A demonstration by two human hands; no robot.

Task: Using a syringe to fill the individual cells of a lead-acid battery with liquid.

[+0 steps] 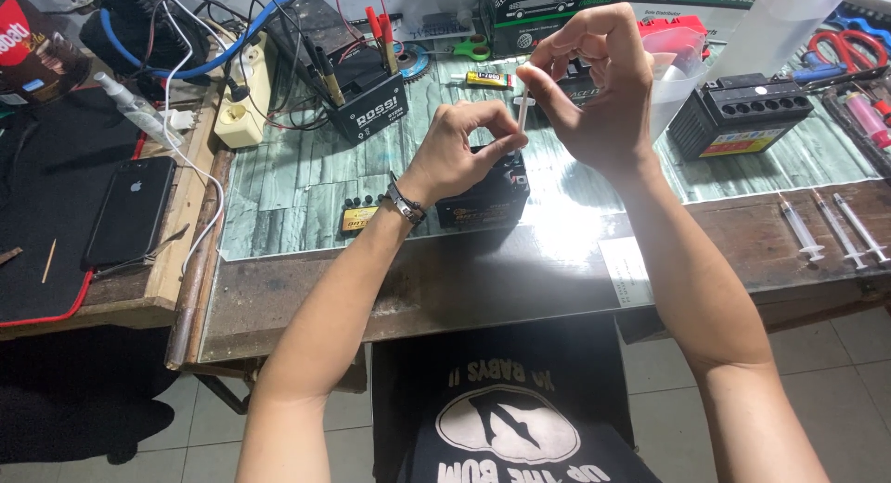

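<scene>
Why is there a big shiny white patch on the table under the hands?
In the head view, lamp glare bounces off the glossy table cover below the black battery, washing it white; the left hand, right hand and syringe stay sharp.

Brown wooden table point(520, 288) with a green mat point(306, 181) — small black batteries point(747, 112), three syringes point(835, 228), scissors point(471, 47), glue tube point(487, 78) — black phone point(130, 209) on the side.
</scene>
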